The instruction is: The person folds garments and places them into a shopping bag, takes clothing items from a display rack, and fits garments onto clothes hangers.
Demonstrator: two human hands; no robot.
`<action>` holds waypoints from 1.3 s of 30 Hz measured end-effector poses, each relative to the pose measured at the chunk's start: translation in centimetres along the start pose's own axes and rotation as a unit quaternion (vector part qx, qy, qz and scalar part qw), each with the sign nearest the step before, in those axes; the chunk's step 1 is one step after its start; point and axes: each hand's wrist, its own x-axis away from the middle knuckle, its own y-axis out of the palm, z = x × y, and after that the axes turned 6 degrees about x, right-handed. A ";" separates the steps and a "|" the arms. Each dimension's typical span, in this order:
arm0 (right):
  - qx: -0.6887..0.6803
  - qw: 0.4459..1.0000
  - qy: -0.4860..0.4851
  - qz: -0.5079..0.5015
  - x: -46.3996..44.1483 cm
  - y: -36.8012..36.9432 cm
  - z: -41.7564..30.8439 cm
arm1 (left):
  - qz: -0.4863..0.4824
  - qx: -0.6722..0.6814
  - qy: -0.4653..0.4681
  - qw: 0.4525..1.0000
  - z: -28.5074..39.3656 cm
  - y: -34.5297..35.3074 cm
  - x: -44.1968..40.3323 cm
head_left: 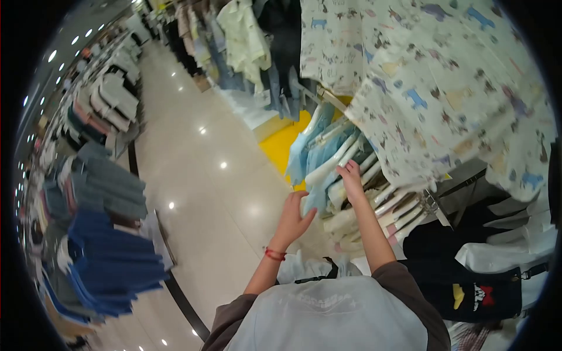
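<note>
My left hand (294, 217) is beside the light blue garments (314, 157) on the rack, thumb and fingers apart. Its fingertips are close to the lower edge of a pale blue piece, and I cannot tell if they touch it. My right hand (351, 180) is among the white hangers (332, 167), fingers a little bent and apart, with the tips against or just beside one hanger. Closer to me on the same rack hang several cream and pinkish garments (345, 225) on white hangers.
A large white animal-print garment (433, 99) hangs above the rack at the right. Dark and white clothes, including a black piece with a cartoon figure (480, 295), hang lower right. A tiled aisle (205, 146) runs along the left, past racks of blue shirts (114, 257).
</note>
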 end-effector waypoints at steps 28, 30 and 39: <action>0.086 0.969 0.034 0.227 3.0 1.4 -2.3 | -0.324 -0.025 0.130 0.937 -10.6 2.5 -16.1; 0.099 0.969 0.032 0.226 2.9 1.7 -3.0 | -0.323 -0.034 0.129 0.937 -10.7 2.3 -16.1; 0.169 0.969 0.021 0.181 3.7 2.2 -3.0 | -0.325 -0.039 0.109 0.939 -10.3 2.8 -15.9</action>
